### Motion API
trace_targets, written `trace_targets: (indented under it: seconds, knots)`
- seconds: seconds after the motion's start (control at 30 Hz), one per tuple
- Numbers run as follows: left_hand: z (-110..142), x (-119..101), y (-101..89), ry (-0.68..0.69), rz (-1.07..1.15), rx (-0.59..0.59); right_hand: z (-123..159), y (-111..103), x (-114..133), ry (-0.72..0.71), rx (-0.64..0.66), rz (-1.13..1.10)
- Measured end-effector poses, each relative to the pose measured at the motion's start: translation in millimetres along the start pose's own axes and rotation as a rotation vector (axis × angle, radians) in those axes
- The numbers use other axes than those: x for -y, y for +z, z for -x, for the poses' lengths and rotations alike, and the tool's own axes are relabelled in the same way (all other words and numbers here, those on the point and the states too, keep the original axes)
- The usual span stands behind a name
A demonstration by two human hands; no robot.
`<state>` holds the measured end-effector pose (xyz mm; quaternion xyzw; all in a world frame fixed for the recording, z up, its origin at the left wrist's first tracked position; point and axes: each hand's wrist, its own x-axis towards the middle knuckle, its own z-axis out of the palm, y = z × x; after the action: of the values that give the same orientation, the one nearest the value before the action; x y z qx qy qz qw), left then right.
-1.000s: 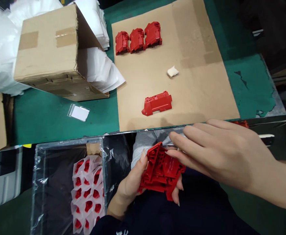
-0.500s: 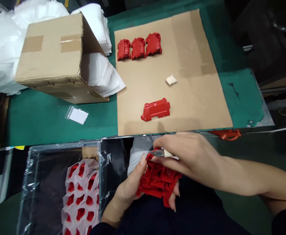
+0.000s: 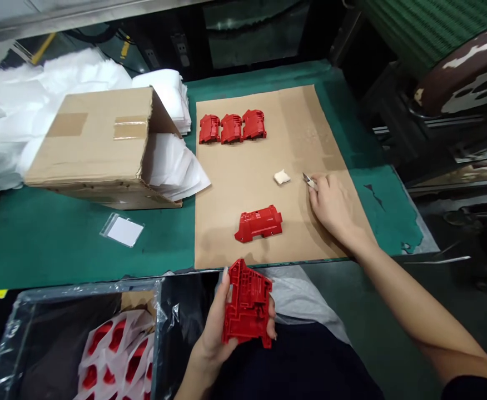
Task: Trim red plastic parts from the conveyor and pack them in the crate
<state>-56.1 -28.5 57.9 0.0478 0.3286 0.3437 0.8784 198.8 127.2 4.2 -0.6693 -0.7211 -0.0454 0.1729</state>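
Observation:
My left hand (image 3: 218, 325) is closed around a red plastic housing (image 3: 248, 304), its ribbed inner side turned up, just in front of the table edge. Over the right part of the cardboard sheet (image 3: 293, 233), my right hand (image 3: 331, 203) grips a small knife (image 3: 309, 181) with a metal blade and a pale handle. The blade points up and left, toward a crumpled cream-coloured pad (image 3: 282, 177) lying close by. Another red plastic part (image 3: 259, 223) rests on the sheet near its front. Farther back, three red housings (image 3: 232, 128) sit in a row.
An open cardboard box (image 3: 97, 144) with white foam sheets (image 3: 174, 166) stands on the green table (image 3: 80, 244). Beside it is a clear bag with a white card (image 3: 123, 230). Below left, a plastic-lined bin (image 3: 51, 333) holds red parts in white wrapping (image 3: 118, 355).
My right hand has moved from the red housing out to the cardboard sheet, still with the knife. My left hand keeps the housing, now tilted more upright. The view has shifted upward.

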Motion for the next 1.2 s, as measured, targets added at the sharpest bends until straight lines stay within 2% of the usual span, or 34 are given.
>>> trace_targets:
  seconds: [0.07,0.1,0.13,0.2,0.3,0.37,0.43,0.53,0.63,0.77,0.97,1.2]
  knots:
    - [-4.8,-4.4,0.9,0.017,-0.01,-0.059,10.6,-2.6,11.9,0.02,-0.061,0.009]
    - [-7.3,-5.9,1.3,0.028,-0.016,-0.088,15.7,-4.9,21.9,0.04,-0.044,-0.029]
    - [-9.8,-6.6,1.5,0.035,-0.022,-0.116,20.3,-7.2,33.0,0.059,0.011,-0.095]
    - [-14.2,-5.6,0.6,0.034,-0.028,-0.167,27.0,-11.0,53.5,0.082,0.201,-0.282]
    - [-17.8,0.3,-2.5,0.045,-0.016,-0.219,31.2,-17.4,68.0,0.116,0.427,-0.678]
    - [-18.6,5.1,-3.8,0.058,-0.016,-0.252,35.2,-25.7,68.5,0.222,0.487,-0.996]
    - [-19.9,9.7,-3.5,0.072,-0.025,-0.295,45.6,-37.2,70.0,0.389,0.498,-1.251]
    - [-25.7,16.1,-0.7,0.163,-0.008,-0.325,77.6,-52.7,84.2,0.588,0.449,-1.453]
    - [-34.5,20.4,3.9,0.287,0.033,-0.332,118.8,-58.9,105.6,0.676,0.456,-1.493]
    - [-39.9,19.5,10.9,0.372,0.046,-0.41,153.2,-60.5,118.9,0.65,0.529,-1.443]
    - [-32.6,20.9,21.3,0.433,-0.007,-0.453,149.7,-73.0,113.3,0.549,0.546,-1.367]
    - [-25.3,24.4,22.1,0.514,-0.024,-0.402,147.5,-79.7,112.8,0.477,0.654,-1.351]
